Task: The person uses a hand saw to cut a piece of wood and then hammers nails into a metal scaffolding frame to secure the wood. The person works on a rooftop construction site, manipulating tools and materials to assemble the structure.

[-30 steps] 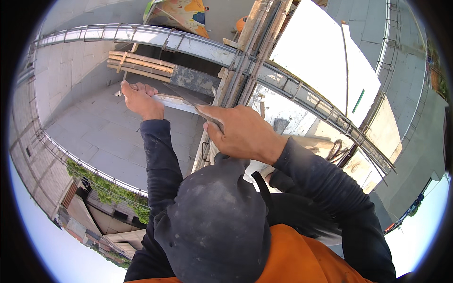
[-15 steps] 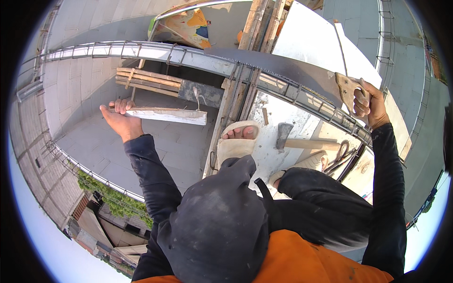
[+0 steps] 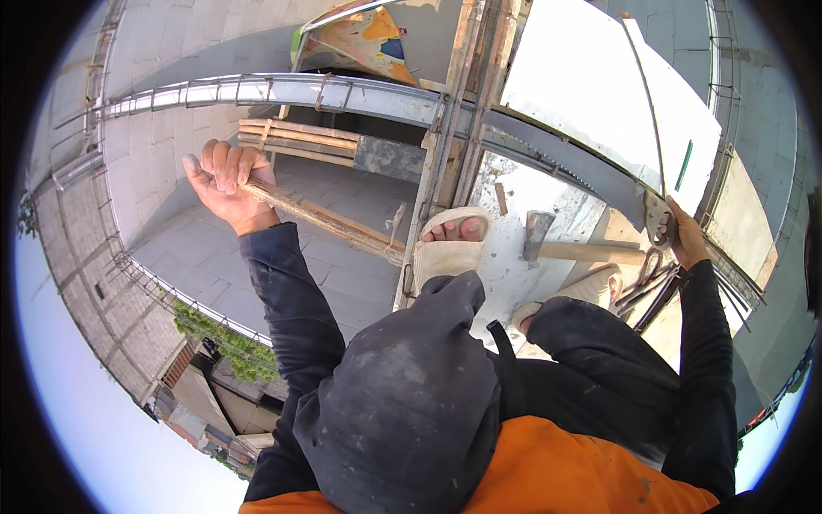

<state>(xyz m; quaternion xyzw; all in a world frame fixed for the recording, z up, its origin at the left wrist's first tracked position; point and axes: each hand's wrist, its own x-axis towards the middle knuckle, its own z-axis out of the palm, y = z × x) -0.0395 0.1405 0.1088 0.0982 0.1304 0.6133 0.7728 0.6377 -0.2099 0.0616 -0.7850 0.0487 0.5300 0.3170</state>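
My left hand [image 3: 229, 184] is closed round one end of a narrow wooden strip [image 3: 334, 224], held out at the left. The strip slants down to the right, its other end close to the timber beside my sandalled foot [image 3: 452, 244]. Whether that end touches the timber I cannot tell. On the right, my right hand [image 3: 683, 236] grips the wooden handle of a handsaw [image 3: 612, 190]. Its long grey blade points up and left along the rebar frame, teeth toward the lower left. The blade and the wooden strip are apart.
A hatchet-like tool [image 3: 591, 252] with a wooden handle lies on the spattered white board [image 3: 505, 190] by my feet. White sheet [image 3: 599, 77] leans beyond. Rebar framework [image 3: 342, 92] crosses ahead. Bundled wooden poles [image 3: 300, 141] and a drop to lower paving [image 3: 334, 278] are at left.
My left hand has turned the wooden strip, so its white face is out of sight and its far end sits lower. My right hand has lowered and turned the handsaw. The view has shifted slightly.
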